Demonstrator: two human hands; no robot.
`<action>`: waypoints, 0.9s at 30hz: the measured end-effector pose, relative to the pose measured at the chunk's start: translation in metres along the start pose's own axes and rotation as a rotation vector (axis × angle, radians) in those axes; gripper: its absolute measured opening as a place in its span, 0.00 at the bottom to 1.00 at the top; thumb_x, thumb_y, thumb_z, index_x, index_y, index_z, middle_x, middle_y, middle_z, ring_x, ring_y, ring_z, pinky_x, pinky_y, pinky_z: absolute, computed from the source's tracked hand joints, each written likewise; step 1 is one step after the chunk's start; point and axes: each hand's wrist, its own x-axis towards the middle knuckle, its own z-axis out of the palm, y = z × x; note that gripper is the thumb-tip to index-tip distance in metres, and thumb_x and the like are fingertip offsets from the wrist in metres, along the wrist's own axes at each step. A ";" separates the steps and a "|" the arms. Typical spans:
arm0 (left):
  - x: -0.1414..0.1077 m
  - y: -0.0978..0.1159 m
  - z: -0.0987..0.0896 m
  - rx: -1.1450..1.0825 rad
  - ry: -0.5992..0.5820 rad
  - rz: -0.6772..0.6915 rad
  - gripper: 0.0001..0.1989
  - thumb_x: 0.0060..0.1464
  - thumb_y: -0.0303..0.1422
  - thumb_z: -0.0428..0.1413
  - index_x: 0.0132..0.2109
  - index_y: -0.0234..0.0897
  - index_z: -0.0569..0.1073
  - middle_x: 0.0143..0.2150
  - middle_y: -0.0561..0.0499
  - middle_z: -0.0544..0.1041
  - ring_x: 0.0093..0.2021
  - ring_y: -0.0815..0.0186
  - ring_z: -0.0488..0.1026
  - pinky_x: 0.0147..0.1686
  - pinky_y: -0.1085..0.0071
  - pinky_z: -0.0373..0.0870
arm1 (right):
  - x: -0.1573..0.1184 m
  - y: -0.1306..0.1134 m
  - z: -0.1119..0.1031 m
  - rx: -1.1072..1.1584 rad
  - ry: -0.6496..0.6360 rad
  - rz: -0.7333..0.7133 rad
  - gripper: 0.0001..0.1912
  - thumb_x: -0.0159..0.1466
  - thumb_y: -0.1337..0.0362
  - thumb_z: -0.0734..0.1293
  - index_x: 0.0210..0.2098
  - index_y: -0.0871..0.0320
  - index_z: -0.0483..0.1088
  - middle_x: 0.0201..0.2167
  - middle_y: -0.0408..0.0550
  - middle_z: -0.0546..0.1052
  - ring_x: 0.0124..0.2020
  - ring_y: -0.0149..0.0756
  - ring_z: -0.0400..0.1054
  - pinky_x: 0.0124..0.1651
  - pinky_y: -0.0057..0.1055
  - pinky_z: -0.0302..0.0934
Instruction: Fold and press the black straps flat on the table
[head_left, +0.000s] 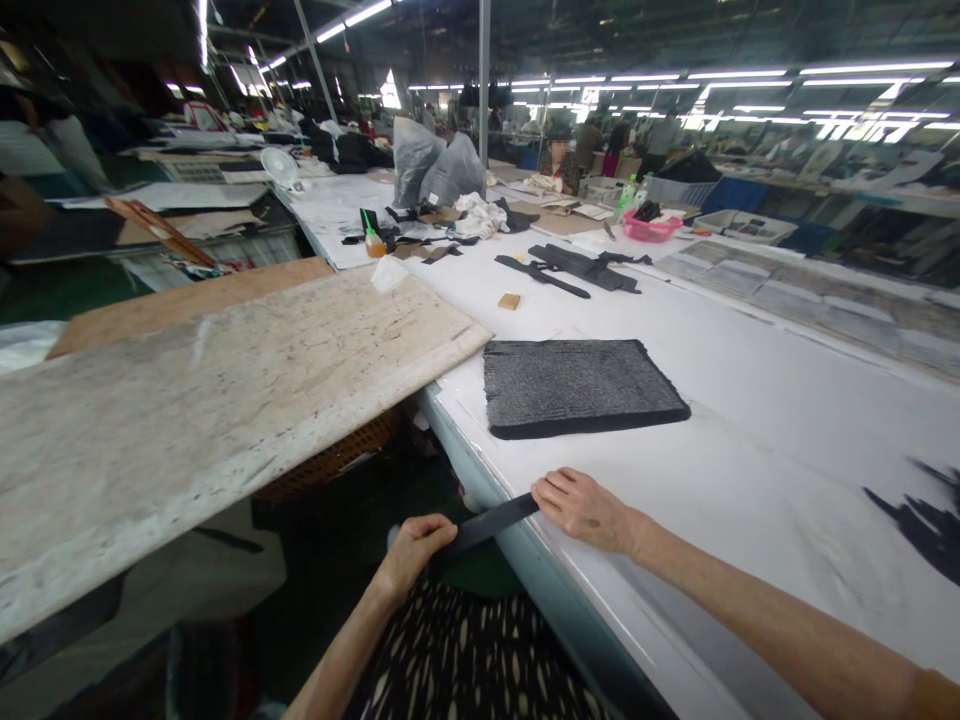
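A narrow black fabric strip [491,521] is stretched between my two hands at the near edge of the white table. My left hand [421,545] pinches its lower left end, out past the table edge. Closed on its other end, my right hand [577,508] is over the tabletop. Just beyond my right hand lies a neat rectangular stack of dark grey fabric pieces [581,385], flat on the white table [750,480]. Most of the strip's ends are hidden by my fingers.
A stained pale board [247,390] juts in from the left. Farther back are a small tan block [509,300], dark fabric pieces [585,267], an orange bottle [374,240], grey plastic bags [450,168] and a pink basket [651,228]. Black scraps [926,525] lie at right.
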 end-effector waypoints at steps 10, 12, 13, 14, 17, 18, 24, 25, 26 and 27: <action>-0.010 0.007 -0.002 0.019 0.009 -0.001 0.17 0.43 0.46 0.57 0.22 0.34 0.71 0.21 0.56 0.65 0.25 0.70 0.59 0.27 0.74 0.55 | -0.017 -0.005 0.005 -0.051 -0.034 0.235 0.11 0.61 0.79 0.58 0.37 0.64 0.69 0.33 0.49 0.69 0.32 0.34 0.61 0.33 0.32 0.57; -0.014 0.007 -0.005 0.005 0.023 0.003 0.17 0.43 0.46 0.57 0.22 0.34 0.70 0.20 0.56 0.65 0.25 0.70 0.58 0.26 0.74 0.55 | -0.020 -0.004 0.007 0.008 -0.004 0.296 0.11 0.61 0.78 0.58 0.38 0.64 0.69 0.33 0.49 0.70 0.32 0.34 0.61 0.34 0.31 0.59; -0.017 0.006 -0.006 0.000 0.033 0.001 0.18 0.43 0.46 0.57 0.22 0.34 0.70 0.20 0.56 0.64 0.25 0.70 0.58 0.26 0.74 0.55 | -0.022 -0.003 0.007 0.056 0.009 0.332 0.11 0.62 0.78 0.58 0.37 0.64 0.69 0.32 0.49 0.70 0.33 0.35 0.61 0.35 0.31 0.59; -0.019 0.006 -0.008 -0.002 0.042 -0.003 0.18 0.43 0.46 0.57 0.22 0.34 0.70 0.20 0.56 0.64 0.25 0.70 0.58 0.26 0.74 0.55 | -0.025 -0.002 0.006 0.122 0.025 0.380 0.11 0.62 0.77 0.58 0.36 0.63 0.69 0.32 0.48 0.70 0.33 0.35 0.61 0.35 0.31 0.60; -0.024 0.009 -0.009 0.010 0.045 0.008 0.18 0.45 0.46 0.57 0.23 0.34 0.70 0.21 0.56 0.64 0.25 0.70 0.57 0.25 0.74 0.55 | -0.027 0.000 -0.001 0.400 0.141 0.596 0.16 0.62 0.79 0.54 0.36 0.61 0.70 0.34 0.47 0.71 0.36 0.33 0.64 0.38 0.28 0.61; -0.024 0.012 -0.006 0.021 0.034 0.019 0.18 0.46 0.46 0.56 0.24 0.34 0.70 0.21 0.56 0.64 0.25 0.70 0.57 0.25 0.74 0.54 | -0.024 -0.001 -0.006 0.474 0.187 0.657 0.18 0.62 0.79 0.52 0.38 0.60 0.70 0.36 0.46 0.71 0.38 0.32 0.64 0.40 0.27 0.62; -0.016 0.044 0.027 0.207 -0.032 0.173 0.16 0.48 0.44 0.54 0.24 0.34 0.72 0.22 0.54 0.64 0.26 0.69 0.58 0.26 0.74 0.55 | 0.024 -0.020 -0.036 0.687 0.029 0.481 0.11 0.66 0.65 0.59 0.46 0.55 0.68 0.42 0.47 0.72 0.44 0.33 0.64 0.48 0.30 0.58; -0.015 0.049 0.033 0.240 -0.038 0.209 0.16 0.49 0.43 0.53 0.24 0.34 0.72 0.22 0.54 0.65 0.27 0.69 0.58 0.27 0.74 0.55 | 0.031 -0.023 -0.037 0.707 -0.045 0.443 0.10 0.66 0.61 0.60 0.43 0.56 0.69 0.39 0.46 0.73 0.42 0.33 0.65 0.47 0.29 0.58; -0.013 0.053 0.038 0.267 -0.044 0.237 0.17 0.50 0.43 0.52 0.25 0.35 0.72 0.23 0.54 0.65 0.27 0.68 0.58 0.27 0.74 0.56 | 0.037 -0.024 -0.037 0.722 -0.105 0.433 0.09 0.66 0.60 0.61 0.39 0.56 0.70 0.36 0.44 0.73 0.40 0.32 0.66 0.44 0.28 0.58; -0.011 0.057 0.042 0.288 -0.049 0.255 0.17 0.50 0.43 0.51 0.25 0.35 0.73 0.23 0.54 0.66 0.27 0.68 0.59 0.27 0.74 0.56 | 0.039 -0.025 -0.035 0.733 -0.148 0.452 0.10 0.66 0.59 0.61 0.36 0.56 0.71 0.34 0.43 0.73 0.37 0.30 0.66 0.41 0.26 0.57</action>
